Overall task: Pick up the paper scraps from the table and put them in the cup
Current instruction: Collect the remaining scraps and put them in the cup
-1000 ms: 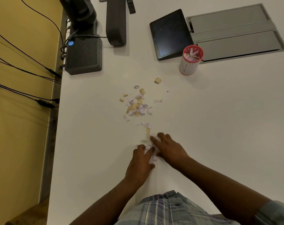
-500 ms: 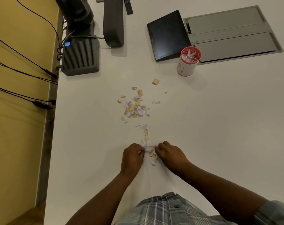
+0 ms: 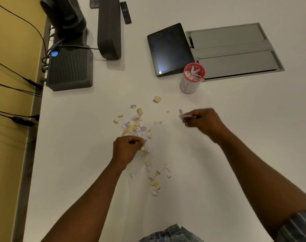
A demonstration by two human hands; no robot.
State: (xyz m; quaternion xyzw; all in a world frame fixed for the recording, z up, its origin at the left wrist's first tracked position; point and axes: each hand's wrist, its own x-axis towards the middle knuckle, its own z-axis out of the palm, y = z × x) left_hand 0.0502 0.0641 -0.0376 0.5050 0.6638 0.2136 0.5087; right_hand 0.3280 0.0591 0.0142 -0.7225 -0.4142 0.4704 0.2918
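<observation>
The right hand (image 3: 203, 120) is badly motion-blurred, so only a few pale bits of paper can be made out pinched at its fingertips, right of centre and a bit below the cup (image 3: 192, 79). The left hand (image 3: 127, 149) is curled over the lower edge of the main pile, and tan and white bits are gripped in its fingers; how many can't be told. Both forearms are cut off at the bottom edge.

The paper scraps (image 3: 134, 125) are small torn pieces, tan and pale lilac-white, heaped in the middle of the white table (image 3: 82, 168), with a looser trail (image 3: 155, 179) scattered below it. The red-rimmed white cup, already partly filled with scraps, is stood upper right of centre, next to a dark tablet (image 3: 169, 49).

Compared with half a second ago, the hands have been split apart: they were bunched together low down, and now the right has been lifted toward the cup.
</observation>
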